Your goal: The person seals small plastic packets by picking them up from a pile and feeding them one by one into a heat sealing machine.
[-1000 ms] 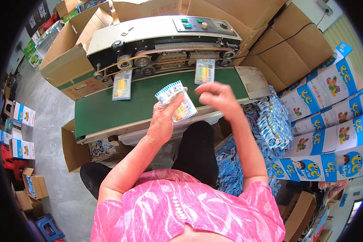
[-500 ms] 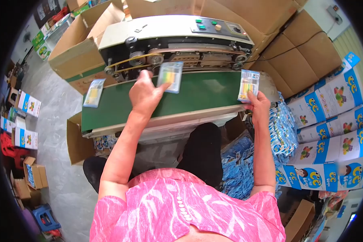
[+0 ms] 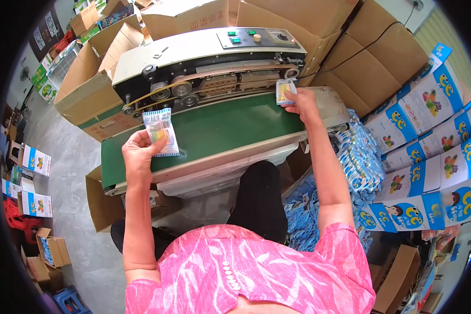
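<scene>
A band sealing machine (image 3: 209, 52) stands above a green conveyor belt (image 3: 230, 128). At the belt's left part, my left hand (image 3: 140, 150) pinches a clear packet with blue striped ends (image 3: 165, 141); yellow and green contents show through. My right hand (image 3: 303, 105) grips a second small packet (image 3: 284, 90) between thumb and fingers, with its upper edge close to the right end of the machine's sealing band. I cannot tell whether that edge is inside the band.
Blue-and-white packets (image 3: 358, 152) are heaped at the right, beside and below the belt. Printed cartons (image 3: 424, 131) lean further right. Brown boxes (image 3: 298, 31) stand behind the machine. An open carton (image 3: 102, 201) sits below the belt's left end.
My left hand has moved left and nearer to me, holding a packet. My right hand has carried its packet up and left to the machine. The packet at the belt's left end is gone from view.
</scene>
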Available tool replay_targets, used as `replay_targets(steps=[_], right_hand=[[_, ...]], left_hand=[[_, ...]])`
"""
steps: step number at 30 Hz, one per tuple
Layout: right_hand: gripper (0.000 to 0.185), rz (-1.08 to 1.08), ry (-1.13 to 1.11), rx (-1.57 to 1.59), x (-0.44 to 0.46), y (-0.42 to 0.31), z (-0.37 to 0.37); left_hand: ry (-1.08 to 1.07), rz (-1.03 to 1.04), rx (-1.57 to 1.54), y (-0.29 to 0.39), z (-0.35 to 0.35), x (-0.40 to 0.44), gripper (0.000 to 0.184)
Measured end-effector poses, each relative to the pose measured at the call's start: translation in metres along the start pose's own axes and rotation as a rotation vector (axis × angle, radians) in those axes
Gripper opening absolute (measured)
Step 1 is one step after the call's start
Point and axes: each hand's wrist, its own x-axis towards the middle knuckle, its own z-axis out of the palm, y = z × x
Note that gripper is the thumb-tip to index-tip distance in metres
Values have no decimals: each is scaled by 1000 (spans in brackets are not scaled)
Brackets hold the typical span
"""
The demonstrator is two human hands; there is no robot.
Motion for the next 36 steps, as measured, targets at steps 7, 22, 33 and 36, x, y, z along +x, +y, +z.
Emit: replay_targets(steps=[7, 22, 33, 36], right_hand=[[21, -89, -55, -43, -22, 0, 59], [13, -620, -162, -499, -165, -40, 138], [30, -709, -9, -380, -188, -49, 178], [24, -56, -527, 216, -189, -30, 172]], left_hand=[[-187, 20, -270, 3, 13, -31, 24], [-429, -99, -484, 9, 41, -58, 26], [-401, -50, -610, -2, 25, -53, 17], [-377, -22, -569, -3, 27, -52, 17]])
